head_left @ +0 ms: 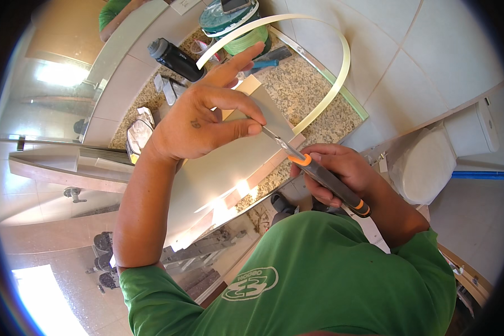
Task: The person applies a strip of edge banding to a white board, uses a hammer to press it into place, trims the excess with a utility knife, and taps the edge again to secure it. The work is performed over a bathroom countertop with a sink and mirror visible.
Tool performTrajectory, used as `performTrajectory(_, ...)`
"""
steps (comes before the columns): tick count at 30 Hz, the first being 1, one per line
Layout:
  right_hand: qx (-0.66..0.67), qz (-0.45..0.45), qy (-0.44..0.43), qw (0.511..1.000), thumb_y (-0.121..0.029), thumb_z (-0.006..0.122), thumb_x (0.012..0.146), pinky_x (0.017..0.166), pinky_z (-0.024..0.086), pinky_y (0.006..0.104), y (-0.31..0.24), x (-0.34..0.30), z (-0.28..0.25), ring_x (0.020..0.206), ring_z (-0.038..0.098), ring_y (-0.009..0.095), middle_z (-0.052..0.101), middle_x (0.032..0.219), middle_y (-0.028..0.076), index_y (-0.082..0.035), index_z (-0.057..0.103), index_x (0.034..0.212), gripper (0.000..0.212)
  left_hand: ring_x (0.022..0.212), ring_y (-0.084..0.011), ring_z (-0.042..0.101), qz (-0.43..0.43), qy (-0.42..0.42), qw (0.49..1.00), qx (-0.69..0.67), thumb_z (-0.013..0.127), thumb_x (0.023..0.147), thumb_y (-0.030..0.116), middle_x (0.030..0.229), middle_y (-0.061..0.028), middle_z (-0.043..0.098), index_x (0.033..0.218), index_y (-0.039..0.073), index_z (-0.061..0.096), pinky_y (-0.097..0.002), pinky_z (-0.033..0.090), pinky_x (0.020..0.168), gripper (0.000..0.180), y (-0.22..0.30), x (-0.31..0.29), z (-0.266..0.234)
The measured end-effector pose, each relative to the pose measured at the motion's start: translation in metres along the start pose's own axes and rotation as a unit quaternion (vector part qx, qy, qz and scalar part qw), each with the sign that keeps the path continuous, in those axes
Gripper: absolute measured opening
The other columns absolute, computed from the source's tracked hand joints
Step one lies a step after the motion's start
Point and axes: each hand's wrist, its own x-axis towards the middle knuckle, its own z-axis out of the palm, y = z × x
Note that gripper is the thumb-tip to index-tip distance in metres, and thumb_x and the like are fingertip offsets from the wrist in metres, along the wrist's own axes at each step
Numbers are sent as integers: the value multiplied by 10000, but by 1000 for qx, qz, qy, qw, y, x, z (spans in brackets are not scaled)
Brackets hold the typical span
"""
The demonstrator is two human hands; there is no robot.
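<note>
My right hand point(333, 171) is wrapped round the black-and-orange handle point(333, 185) of a slim metal-bladed tool point(288, 147). It looks like a knife or a chisel; I cannot tell which. The blade points up and left, and my left hand point(201, 115) pinches its tip between thumb and forefinger, the other fingers raised. Beneath both hands lies a smooth beige-grey board point(218, 162). A long cream strip point(344, 61) loops over the counter, one end by the board's right corner and the other just beyond my left hand.
The speckled granite counter point(297, 78) holds a dark bottle point(176, 59), a green-lidded bucket point(227, 19) and a blue-handled tool point(265, 64). A crumpled packet point(140, 134) lies left of the board. A mirror point(67, 61) stands at left, a covered toilet point(423, 162) at right.
</note>
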Motion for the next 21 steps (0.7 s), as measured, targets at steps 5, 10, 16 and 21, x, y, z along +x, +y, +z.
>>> performTrajectory(5,18,13,-2,1000,-219,334,1102,426,448,287,-2,-2,0,430,510,154,566,627,106,63,573,1257,401,1464,-359,424,-17,16,1000,-15,845,824,93,1647,-218,385,965,108,806,-488,297,1206,148,-1,-1,1)
performTrajectory(10,27,11,-18,999,-223,325,1104,430,453,294,-1,0,-3,433,513,154,570,633,107,63,564,1269,408,1494,-355,384,-3,7,1000,-20,818,855,38,1670,-220,340,984,59,784,-483,287,1221,135,-3,0,-1)
performTrajectory(16,-2,-17,-25,1000,-243,360,1123,430,461,283,4,4,-5,448,541,155,601,664,106,48,577,1275,394,1507,-368,362,-26,3,999,-19,824,872,111,1662,-244,342,899,50,739,-497,260,1229,107,0,1,-2)
performTrajectory(21,-20,-17,1,1000,-223,385,1122,431,477,279,7,5,-5,468,566,150,606,667,95,30,596,1275,364,1518,-378,343,-31,-5,999,-25,835,868,159,1647,-259,360,858,55,722,-508,232,1240,154,1,1,-3)
